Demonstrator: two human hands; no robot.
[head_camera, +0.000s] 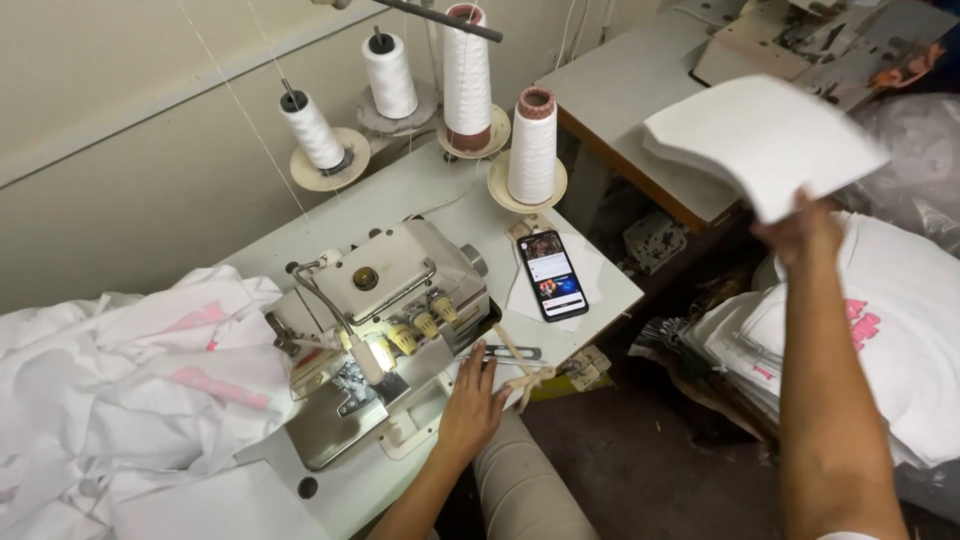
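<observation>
Stack in hand: your right hand is raised out to the right and clamped on the lower edge of a folded stack of white fabric pieces; the stack is in the air, above the gap between your table and the next table, touching neither.
Right hand: closed on that stack, arm stretched well away from the machine.
Left hand: your left hand lies flat and open on the front edge of the sewing table, fingers spread, holding nothing, just beside the scissors.
Hands together or apart: well apart, one at the machine and one out at the stack.
At the needle: nothing lies under the presser foot of the sewing machine; its plate shows bare metal, so by my reading no seam is under way at this moment.
Done, as it looks: a heap of white shirts with pink print rests to the left of the machine, touching it; whether these are sewn you cannot tell from here.
Left, as it looks: another pile of white shirts sits low on your right, below the raised stack, and the stack itself has not reached the machine.
Thread: four white thread cones stand upright behind the machine, threads running upward.
Phone: a phone lies face up, screen lit, on the table's right end, on a white scrap.
Next table: a second table stands beyond, with another machine partly in view.
</observation>
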